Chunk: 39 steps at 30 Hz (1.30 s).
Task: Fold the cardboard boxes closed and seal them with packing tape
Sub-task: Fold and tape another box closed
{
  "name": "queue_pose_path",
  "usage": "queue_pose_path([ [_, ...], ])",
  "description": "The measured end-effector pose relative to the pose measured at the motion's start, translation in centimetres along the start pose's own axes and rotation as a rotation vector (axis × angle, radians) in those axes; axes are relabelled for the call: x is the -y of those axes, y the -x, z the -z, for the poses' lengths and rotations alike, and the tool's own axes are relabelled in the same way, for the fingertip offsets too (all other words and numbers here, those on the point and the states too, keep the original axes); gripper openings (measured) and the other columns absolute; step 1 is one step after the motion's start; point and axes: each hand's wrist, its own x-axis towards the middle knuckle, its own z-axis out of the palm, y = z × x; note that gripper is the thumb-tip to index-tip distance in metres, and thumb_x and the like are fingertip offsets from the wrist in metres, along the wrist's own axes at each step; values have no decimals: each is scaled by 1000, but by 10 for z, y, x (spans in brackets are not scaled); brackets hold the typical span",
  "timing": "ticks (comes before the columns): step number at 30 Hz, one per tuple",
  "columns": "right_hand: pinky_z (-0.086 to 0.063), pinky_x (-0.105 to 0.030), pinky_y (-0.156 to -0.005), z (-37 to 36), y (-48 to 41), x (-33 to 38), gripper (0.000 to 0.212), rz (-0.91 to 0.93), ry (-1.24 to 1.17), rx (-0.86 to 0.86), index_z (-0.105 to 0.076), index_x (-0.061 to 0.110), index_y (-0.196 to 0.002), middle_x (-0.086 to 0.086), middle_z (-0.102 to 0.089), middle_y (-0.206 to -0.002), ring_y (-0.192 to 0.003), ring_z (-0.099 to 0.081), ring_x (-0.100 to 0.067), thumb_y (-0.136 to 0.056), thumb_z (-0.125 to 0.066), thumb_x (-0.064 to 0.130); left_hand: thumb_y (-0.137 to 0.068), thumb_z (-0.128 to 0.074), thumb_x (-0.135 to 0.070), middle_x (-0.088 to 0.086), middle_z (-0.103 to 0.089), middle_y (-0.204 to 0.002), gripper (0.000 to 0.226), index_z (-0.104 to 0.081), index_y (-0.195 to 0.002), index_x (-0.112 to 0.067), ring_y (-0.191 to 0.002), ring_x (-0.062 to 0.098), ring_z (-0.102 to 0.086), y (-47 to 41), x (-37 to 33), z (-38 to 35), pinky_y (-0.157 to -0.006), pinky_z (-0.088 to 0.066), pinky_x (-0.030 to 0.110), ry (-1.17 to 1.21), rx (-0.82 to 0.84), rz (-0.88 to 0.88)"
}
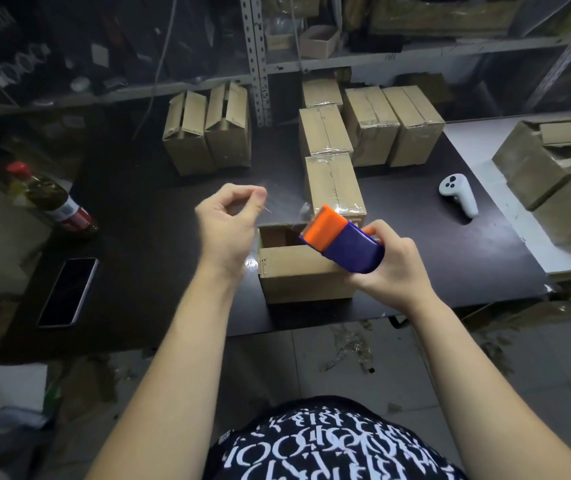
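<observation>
Left hand [228, 223] pinches the tape end [268, 209], right hand [393, 268] grips the dispenser [343, 245], both above the box [298, 284].

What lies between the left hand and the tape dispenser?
In the head view, a faint strip of clear tape runs from the left hand to the tape dispenser in the right hand, above the half-open box.

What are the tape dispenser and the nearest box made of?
Tape dispenser: probably moulded plastic, going by its smooth orange and purple shell with a soft sheen. Nearest box: brown cardboard, matte, with folded flaps; too blurred to see any corrugation.
</observation>
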Motion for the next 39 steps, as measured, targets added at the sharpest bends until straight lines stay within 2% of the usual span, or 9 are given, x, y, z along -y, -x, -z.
queue_pose_path([
  [10,-39,-12,-54,4,-1,-2,72,21,103,-14,-35,29,-103,3,-69,-78,-59,-58,0,-60,-91,16,-92,-77,-24,0,-72,-105,16,-74,-100,-38,-102,17,-67,5,19,14,-93,-59,37,-114,47,62],
  [13,-44,-18,-60,5,-1,0,64,45,92,-59,-44,27,-103,6,-67,-84,-67,-60,-4,-59,-91,22,-88,-80,-23,-7,-56,-129,38,-63,-111,-49,-116,4,-57,8,27,20,-91,-51,26,-218,156,86],
  [16,-52,-29,-65,7,-2,2,55,45,113,-116,-59,20,-104,7,-67,-90,-75,-62,-17,-57,-84,34,-84,-83,-16,-19,-52,-136,60,-52,-128,-42,-125,-6,-49,8,37,26,-89,-46,23,-268,287,65],
  [18,-54,-33,-71,7,-4,2,58,44,139,-132,-63,19,-110,7,-68,-99,-85,-62,-17,-58,-83,35,-83,-84,-17,-33,-51,-131,68,-44,-133,-38,-126,-11,-48,9,45,28,-102,-44,30,-326,352,79],
  [21,-51,-32,-79,8,-9,-1,61,57,116,-110,-63,19,-118,7,-62,-107,-96,-56,-14,-62,-83,33,-82,-85,-25,-48,-48,-122,71,-36,-131,-42,-134,7,-48,9,56,27,-117,-36,52,-460,378,87],
  [24,-46,-22,-81,7,-14,0,60,45,105,-84,-63,18,-121,8,-57,-106,-99,-52,-14,-67,-89,24,-82,-84,-26,-39,-54,-122,73,-31,-127,-49,-133,21,-50,8,61,25,-114,-39,57,-546,341,57],
  [31,-46,-27,-82,11,-24,1,58,71,126,-71,-62,19,-119,7,-55,-104,-99,-51,-17,-68,-89,15,-89,-77,-29,-24,-63,-109,62,-31,-127,-43,-115,26,-62,17,77,17,-97,-51,47,-636,282,40],
  [35,-44,-23,-79,11,-31,2,55,83,134,-67,-62,20,-115,8,-56,-101,-95,-50,-16,-67,-89,16,-94,-72,-27,-25,-64,-108,51,-36,-128,-36,-112,22,-62,26,86,10,-88,-43,32,-545,183,80],
  [39,-45,-22,-81,13,-37,3,52,77,98,-34,-62,22,-115,9,-58,-102,-98,-52,-13,-69,-86,32,-91,-73,-19,-27,-64,-100,53,-37,-124,-40,-103,18,-62,32,88,2,-84,-46,33,-532,96,111],
])
